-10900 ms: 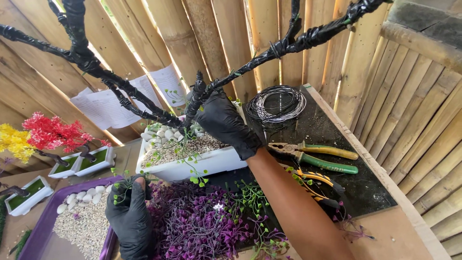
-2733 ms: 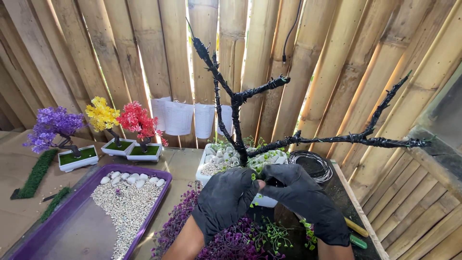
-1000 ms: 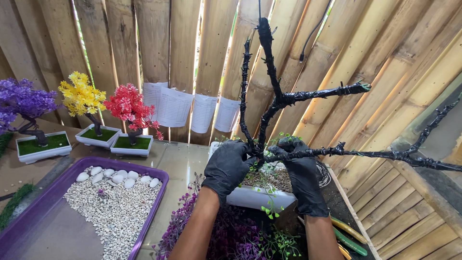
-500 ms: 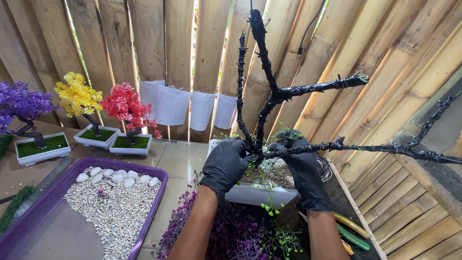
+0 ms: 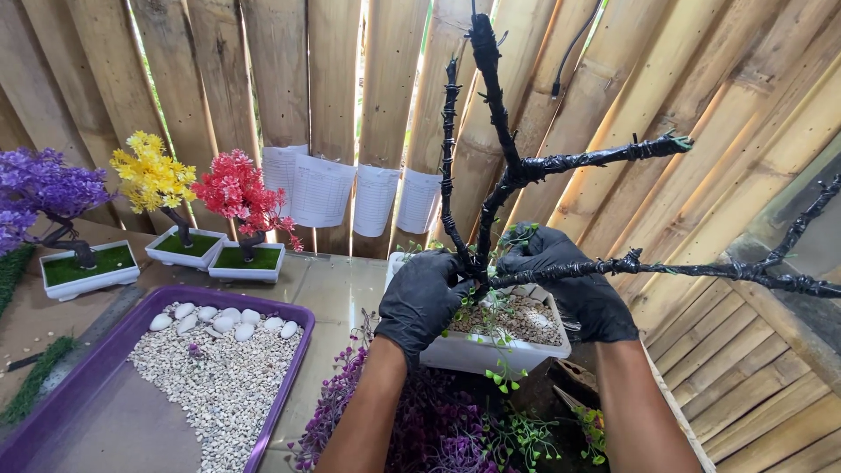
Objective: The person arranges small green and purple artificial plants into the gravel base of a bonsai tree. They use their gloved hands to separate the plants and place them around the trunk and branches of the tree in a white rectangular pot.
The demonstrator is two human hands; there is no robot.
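In the head view, between the two black-gloved hands, a bare tree frame [image 5: 491,219] wrapped in black tape stands in a white pot [image 5: 486,350] on the tabletop [image 5: 342,285]. The left hand [image 5: 422,302] is curled around the base of the trunk, fingers closed on it; the right hand [image 5: 574,285] is wrapped around the lowest branch where it leaves the trunk.

The trunk's long axis runs upright, leaning slightly away from the person, with two thin limbs rising to the top; two side branches reach out to the right of the right hand, nearly level.

The frame looks planted, with gravel and a few green sprigs at its foot, but the branches carry no blossoms yet, so I judge most of the dressing is left. Beyond the left hand stand finished small trees [image 5: 232,197] in purple, yellow and red. A purple tray of pebbles [image 5: 210,377] lies left of that hand, and loose purple foliage [image 5: 438,429] lies below both wrists.
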